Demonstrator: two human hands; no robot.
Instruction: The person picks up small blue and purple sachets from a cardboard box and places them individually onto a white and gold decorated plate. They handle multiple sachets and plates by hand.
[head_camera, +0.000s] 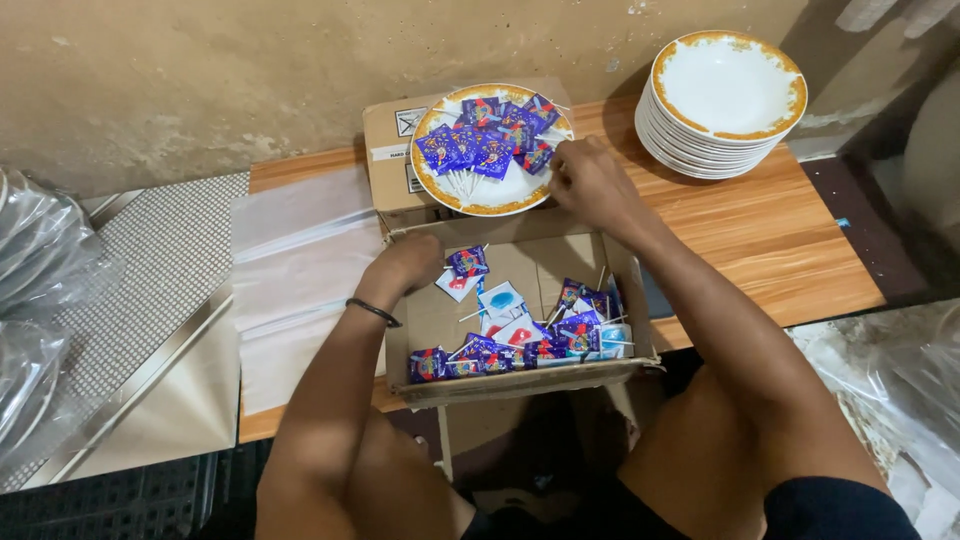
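1. I note the cardboard box (520, 310) at the bench's near edge, holding wrapped lollipops (530, 345).
2. Plate (490, 150) on the box's flap carries more.
3. Left hand (405, 265) dips into the box; fingers hidden, cannot tell.
4. Right hand (590, 180) at the plate rim, fingers curled closed; grip unclear.

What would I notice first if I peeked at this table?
Bright blue lollipops piled on a gold-rimmed plate atop a carton, with the right hand at its edge. More lollipops lie in the open box below, where the left hand reaches in. A stack of bowls sits at the table's far right corner.
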